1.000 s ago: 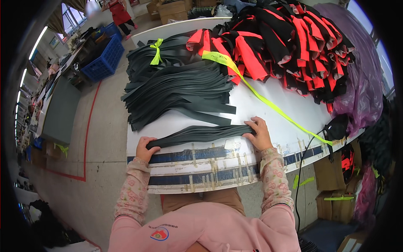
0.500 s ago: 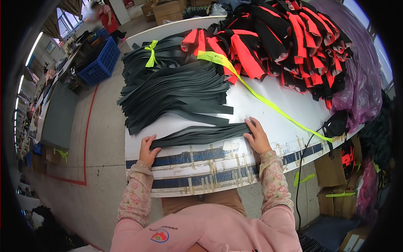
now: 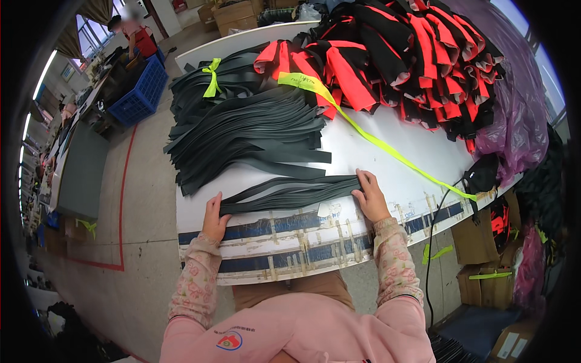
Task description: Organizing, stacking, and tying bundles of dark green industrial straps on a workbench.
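A small bundle of dark grey-green fabric strips [image 3: 284, 195] lies lengthwise along the near part of the white table [image 3: 387, 142]. Around its left end my left hand [image 3: 215, 219] is closed, thumb against the near side. My right hand [image 3: 370, 196] grips the right end between thumb and fingers. Between the hands the strips fan apart a little in the middle. Just beyond them rests a large pile of the same strips [image 3: 254, 124], with a neon yellow tie [image 3: 212, 78] knotted on its far part.
Black and neon coral fabric pieces [image 3: 417, 66] are heaped at the back right, beside purple plastic sheeting [image 3: 514, 133]. A long neon yellow ribbon [image 3: 387, 148] crosses the table. Cardboard boxes [image 3: 484, 287] stand below right; a blue crate [image 3: 139, 94] and a person [image 3: 142, 39] are far left.
The strips between my hands have spread slightly apart, with both hands still at the ends. The far person has leaned toward the blue crate. The whole view has shifted a little.
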Action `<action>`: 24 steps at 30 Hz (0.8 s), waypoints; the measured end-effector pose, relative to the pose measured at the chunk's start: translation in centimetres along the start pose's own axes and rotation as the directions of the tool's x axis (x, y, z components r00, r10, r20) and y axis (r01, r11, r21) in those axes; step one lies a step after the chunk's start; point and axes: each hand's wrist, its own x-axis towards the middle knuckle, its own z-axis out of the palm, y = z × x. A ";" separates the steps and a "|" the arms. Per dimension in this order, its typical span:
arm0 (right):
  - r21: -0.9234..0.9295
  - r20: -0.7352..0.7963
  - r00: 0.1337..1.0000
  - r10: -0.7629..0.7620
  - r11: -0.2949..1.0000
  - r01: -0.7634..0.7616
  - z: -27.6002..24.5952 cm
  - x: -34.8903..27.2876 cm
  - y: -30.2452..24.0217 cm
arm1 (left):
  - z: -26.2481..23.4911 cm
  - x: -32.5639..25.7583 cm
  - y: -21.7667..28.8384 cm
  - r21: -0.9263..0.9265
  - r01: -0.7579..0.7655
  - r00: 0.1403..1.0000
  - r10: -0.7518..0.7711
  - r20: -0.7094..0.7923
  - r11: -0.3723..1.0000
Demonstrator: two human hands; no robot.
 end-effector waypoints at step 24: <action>-0.236 0.357 0.777 -0.518 0.755 0.612 14.6 5.6 -17.8 | -1.3 1.1 -0.4 0.116 -0.112 0.992 0.117 -0.037 0.987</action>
